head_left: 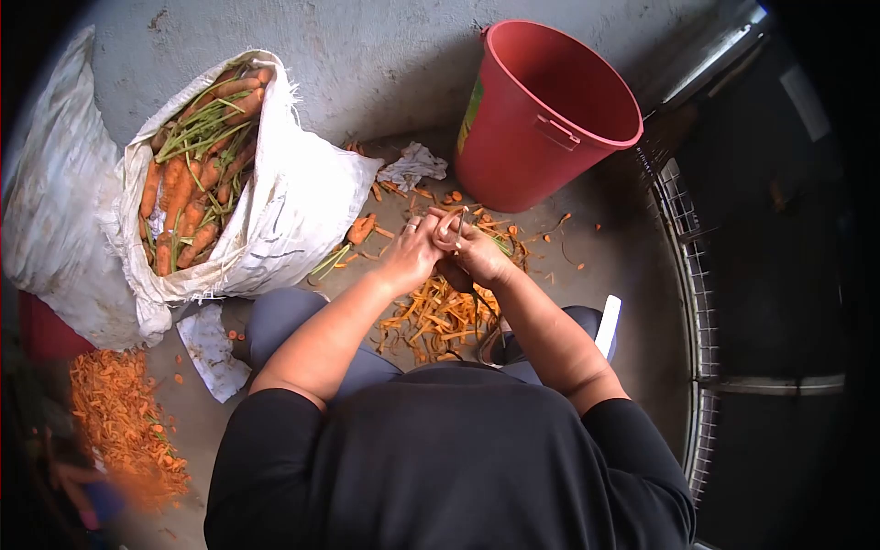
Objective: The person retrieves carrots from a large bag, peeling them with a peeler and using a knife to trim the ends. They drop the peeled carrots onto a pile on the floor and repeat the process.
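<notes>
Orange carrot (448, 223) gripped between left hand (411, 252) and right hand (478, 255), both closed, above peel pile (438, 316); red bucket (541, 110) near, carrot sack (275, 197) left.

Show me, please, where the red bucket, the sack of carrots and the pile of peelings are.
red bucket (522, 156), head view, outer wall.
sack of carrots (293, 202), head view, white side.
pile of peelings (435, 316), head view, middle.

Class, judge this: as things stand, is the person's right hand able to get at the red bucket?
Probably yes: the red bucket stands just beyond the right hand, with only floor scraps between, though that hand seems busy with a peeler.
</notes>
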### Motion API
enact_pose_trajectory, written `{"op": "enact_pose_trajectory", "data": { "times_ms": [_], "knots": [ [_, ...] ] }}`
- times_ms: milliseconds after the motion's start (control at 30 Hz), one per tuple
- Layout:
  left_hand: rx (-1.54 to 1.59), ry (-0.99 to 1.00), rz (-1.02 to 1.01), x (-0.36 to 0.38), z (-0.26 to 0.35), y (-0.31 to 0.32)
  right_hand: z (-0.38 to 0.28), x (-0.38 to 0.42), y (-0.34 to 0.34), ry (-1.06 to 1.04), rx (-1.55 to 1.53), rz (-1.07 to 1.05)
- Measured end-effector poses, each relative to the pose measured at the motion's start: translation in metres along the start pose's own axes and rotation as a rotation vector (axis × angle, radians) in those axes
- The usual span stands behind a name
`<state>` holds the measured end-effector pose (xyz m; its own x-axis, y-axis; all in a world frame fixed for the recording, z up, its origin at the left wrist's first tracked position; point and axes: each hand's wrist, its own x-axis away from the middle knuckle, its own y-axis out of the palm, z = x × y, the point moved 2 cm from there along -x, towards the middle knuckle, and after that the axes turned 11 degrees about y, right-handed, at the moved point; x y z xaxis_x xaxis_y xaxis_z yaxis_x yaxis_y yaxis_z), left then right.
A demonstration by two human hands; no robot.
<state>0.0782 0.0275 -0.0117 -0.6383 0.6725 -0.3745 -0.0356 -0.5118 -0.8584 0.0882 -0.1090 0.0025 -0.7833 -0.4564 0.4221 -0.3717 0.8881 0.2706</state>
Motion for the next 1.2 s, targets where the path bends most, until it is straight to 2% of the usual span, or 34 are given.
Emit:
{"op": "enact_pose_trajectory", "data": {
  "times_ms": [100,133,167,200,233,300,333,367,433,467,567,600,633,733,833,900,967,1033,1100,1167,1200],
  "knots": [
    [0.029,-0.005,-0.048,0.000,-0.002,0.001,0.004,-0.013,-0.019,-0.143,-0.131,0.211],
    [0.090,-0.020,-0.048,0.000,-0.004,-0.003,0.003,-0.019,-0.030,-0.086,-0.376,0.202],
    [0.150,-0.035,-0.048,0.000,-0.008,-0.004,0.004,-0.021,-0.040,-0.094,-0.375,0.333],
    [0.128,-0.025,0.041,0.002,-0.016,0.000,0.008,-0.023,-0.053,-0.073,-0.489,0.381],
    [0.284,-0.128,-0.052,0.002,-0.026,0.001,0.008,-0.020,-0.065,-0.050,-0.605,0.430],
    [0.590,-0.330,-0.245,0.001,-0.047,0.000,0.011,-0.011,-0.081,-0.061,-0.699,0.665],
    [0.590,-0.353,-0.276,0.001,-0.053,-0.002,0.013,-0.006,-0.088,-0.015,-0.801,0.686],
    [0.585,-0.321,-0.205,0.001,-0.057,-0.003,0.031,-0.008,-0.111,-0.089,-0.763,0.727],
    [0.567,-0.263,-0.064,0.001,-0.063,-0.008,0.043,0.006,-0.120,0.228,-0.639,0.778],
    [0.582,-0.254,-0.043,-0.001,-0.065,-0.012,0.055,0.006,-0.129,0.277,-0.621,0.748],
    [1.033,-0.257,0.109,-0.003,-0.079,-0.020,0.090,0.008,-0.141,0.434,-0.600,0.678],
    [1.210,-0.417,0.080,-0.005,-0.073,-0.038,0.081,0.014,-0.124,0.492,-0.612,0.660],
    [1.322,-0.383,0.179,-0.004,-0.075,-0.038,0.077,0.016,-0.114,0.549,-0.623,0.639],
    [1.706,-0.256,0.430,-0.004,-0.079,-0.040,0.077,0.017,-0.115,0.476,-0.684,0.417],
    [1.936,-0.691,0.631,-0.002,-0.081,-0.025,0.067,0.019,-0.113,0.464,-0.713,0.273],
    [1.906,-0.765,0.553,-0.002,-0.084,-0.006,0.060,0.020,-0.112,0.468,-0.736,0.133],
    [1.910,-0.838,0.451,0.000,-0.081,0.002,0.054,0.023,-0.101,0.522,-0.723,0.286],
    [1.774,-0.891,0.421,0.000,-0.082,0.009,0.052,0.023,-0.089,0.552,-0.658,0.458],
    [1.709,-0.936,0.390,0.002,-0.086,0.015,0.043,0.027,-0.079,0.531,-0.600,0.424],
    [1.779,-0.981,0.449,0.004,-0.088,0.021,0.037,0.028,-0.075,0.474,-0.488,0.393],
    [1.814,-1.004,0.477,0.005,-0.087,0.020,0.033,0.031,-0.072,0.452,-0.412,0.451]
  ]
}}
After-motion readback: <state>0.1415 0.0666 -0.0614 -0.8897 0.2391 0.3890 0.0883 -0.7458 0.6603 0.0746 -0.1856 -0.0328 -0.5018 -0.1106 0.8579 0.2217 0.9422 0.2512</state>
